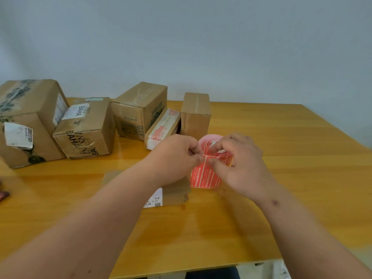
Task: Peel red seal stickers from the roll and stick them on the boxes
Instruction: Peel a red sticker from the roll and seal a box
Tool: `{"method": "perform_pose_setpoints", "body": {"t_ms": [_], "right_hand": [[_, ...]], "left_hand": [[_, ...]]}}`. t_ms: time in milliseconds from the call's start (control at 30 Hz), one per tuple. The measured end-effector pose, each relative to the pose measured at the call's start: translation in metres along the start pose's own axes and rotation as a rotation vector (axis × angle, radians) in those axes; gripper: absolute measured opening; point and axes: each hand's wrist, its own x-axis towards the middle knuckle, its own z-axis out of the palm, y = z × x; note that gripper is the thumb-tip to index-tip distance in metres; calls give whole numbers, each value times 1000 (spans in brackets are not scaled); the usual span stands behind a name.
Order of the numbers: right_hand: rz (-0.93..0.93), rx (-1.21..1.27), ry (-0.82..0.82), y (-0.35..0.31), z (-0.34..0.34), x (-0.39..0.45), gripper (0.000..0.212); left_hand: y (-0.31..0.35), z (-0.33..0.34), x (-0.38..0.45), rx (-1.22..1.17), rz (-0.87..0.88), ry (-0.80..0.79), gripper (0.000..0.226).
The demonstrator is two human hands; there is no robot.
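You hold the sticker roll [211, 156] in the air above the desk [281, 158], between both hands. Your right hand [239, 160] curls round the roll from its right side, fingers over the top by the white core. Your left hand [177, 156] is bunched to the left of the roll, thumb and fingertips pinching the thin white edge of the strip at the roll's left face. A loose tail of red stickers [205, 176] hangs down below the roll.

Directly below and to the left of the roll, a small box [175, 192] sits on the desk, mostly hidden by your left hand and forearm; only its near side and a white barcode label [156, 199] show.

Behind the roll stands an upright plain box [196, 113]. Left of that, still behind the roll, a flat box [163, 128] with red-printed tape leans against a taller carton [138, 109]. Further left of the roll lie a box lettered "BAHA" [86, 127] and, at the far left, a large box [26, 121] with a white label and green print.

A dark red scrap [3, 195] shows at the desk's left edge, too cut off to identify.
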Motion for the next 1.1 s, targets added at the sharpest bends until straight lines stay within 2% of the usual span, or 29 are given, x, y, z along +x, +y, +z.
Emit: {"method": "perform_pose_setpoints", "body": {"t_ms": [300, 500, 667, 1100], "right_hand": [[-152, -187, -47, 1, -9, 3, 7], [-153, -164, -105, 0, -13, 4, 5], [-129, -104, -101, -1, -14, 5, 17], [-180, -41, -42, -2, -17, 9, 22]], "left_hand": [[6, 1, -4, 44, 34, -10, 20], [7, 3, -5, 48, 57, -23, 21], [7, 3, -6, -8, 62, -16, 20], [6, 3, -6, -168, 7, -34, 22]]}}
